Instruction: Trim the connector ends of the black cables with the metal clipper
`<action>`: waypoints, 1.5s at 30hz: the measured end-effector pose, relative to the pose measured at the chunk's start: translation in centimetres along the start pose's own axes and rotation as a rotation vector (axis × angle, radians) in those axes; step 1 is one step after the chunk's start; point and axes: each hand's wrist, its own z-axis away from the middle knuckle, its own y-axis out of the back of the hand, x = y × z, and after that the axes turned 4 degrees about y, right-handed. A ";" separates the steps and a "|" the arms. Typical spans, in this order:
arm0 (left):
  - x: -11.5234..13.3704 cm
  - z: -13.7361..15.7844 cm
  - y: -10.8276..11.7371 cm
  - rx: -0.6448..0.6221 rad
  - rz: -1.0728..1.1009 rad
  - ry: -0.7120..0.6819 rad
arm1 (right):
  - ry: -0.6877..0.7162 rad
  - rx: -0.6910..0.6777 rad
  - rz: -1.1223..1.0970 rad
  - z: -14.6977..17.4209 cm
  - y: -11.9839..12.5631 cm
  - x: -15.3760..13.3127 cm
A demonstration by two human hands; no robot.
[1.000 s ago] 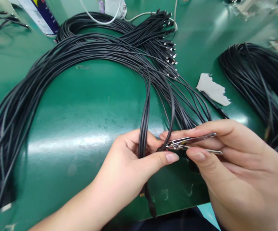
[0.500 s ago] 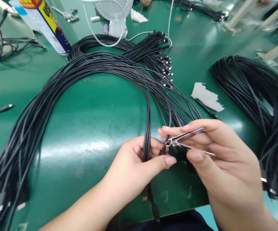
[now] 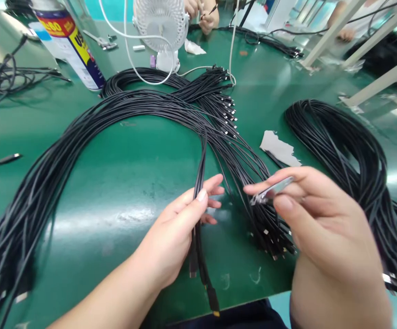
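My left hand (image 3: pixel 181 224) grips a few black cables (image 3: pixel 200 176) between thumb and palm, its fingertips stretched out past them. Their connector ends hang below the hand, near the table's front edge. In my right hand (image 3: pixel 322 214) a silver nail clipper (image 3: pixel 272 189) is pinched between thumb and fingers, its jaws pointing left. Beneath and behind the clipper lies a large bundle of black cables (image 3: pixel 143 103), arching from the lower left across the table. Metal-tipped connectors (image 3: pixel 274 242) of that bundle lie just left of my right wrist.
A second cable bundle (image 3: pixel 342 141) lies on the right. Behind stand a white fan (image 3: pixel 160 27) with a white cord and a spray can (image 3: pixel 71 45). Torn paper (image 3: pixel 279 148) lies right of centre. Another person's hands (image 3: pixel 205 16) show at the back.
The clipper has come away from a cable at my left hand and its levers are squeezed closer. My left hand has shifted slightly left, the cable that was at the jaws let go.
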 end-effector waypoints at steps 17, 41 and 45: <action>0.2 -0.4 0.4 -0.267 -0.050 0.124 | 0.043 -0.717 -0.571 0.1 -2.6 -0.2; 0.5 0.8 0.6 -0.434 -0.208 0.374 | 0.331 -0.386 -0.332 0.0 -2.0 0.9; 0.4 0.8 0.5 -0.422 -0.219 0.342 | 0.337 -0.422 -0.294 0.3 -2.0 0.8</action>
